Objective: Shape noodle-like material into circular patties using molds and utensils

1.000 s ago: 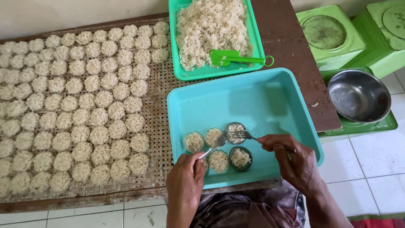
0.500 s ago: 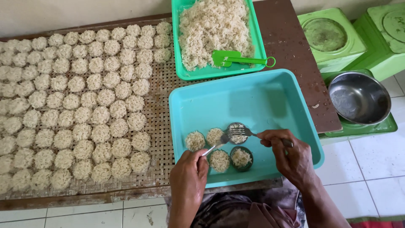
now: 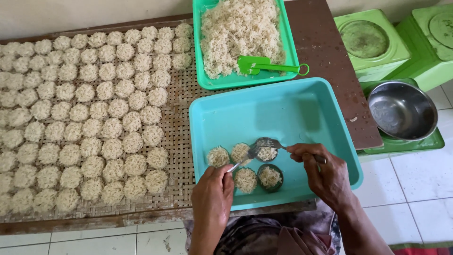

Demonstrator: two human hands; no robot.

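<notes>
Two bare hands work over a turquoise tray (image 3: 302,108) at the near edge of the tabletop (image 3: 325,42). Its right hand (image 3: 323,172) has its grip pinched on the handle of a metal fork (image 3: 266,143), whose tines rest on a small round mold (image 3: 267,151) packed with noodles, lying at about ten o'clock from that hand and just beside it. At the left hand (image 3: 212,198), the grip is pressed together on a thin metal utensil (image 3: 238,164) that points toward one o'clock, its tip meeting the same mold. Near it in the tray sit a dark green mold (image 3: 270,177) filled with noodles and three pressed noodle rounds (image 3: 218,156), all between the two hands.

At nine o'clock of the tray, a woven bamboo mat (image 3: 181,108) carries rows of finished noodle nests (image 3: 94,108). At twelve o'clock stands a green tray (image 3: 200,71) heaped with loose noodles (image 3: 240,28), a green plastic scoop (image 3: 264,65) lying on them. At three o'clock, off the tabletop, a steel bowl (image 3: 401,111) rests on a green stool.
</notes>
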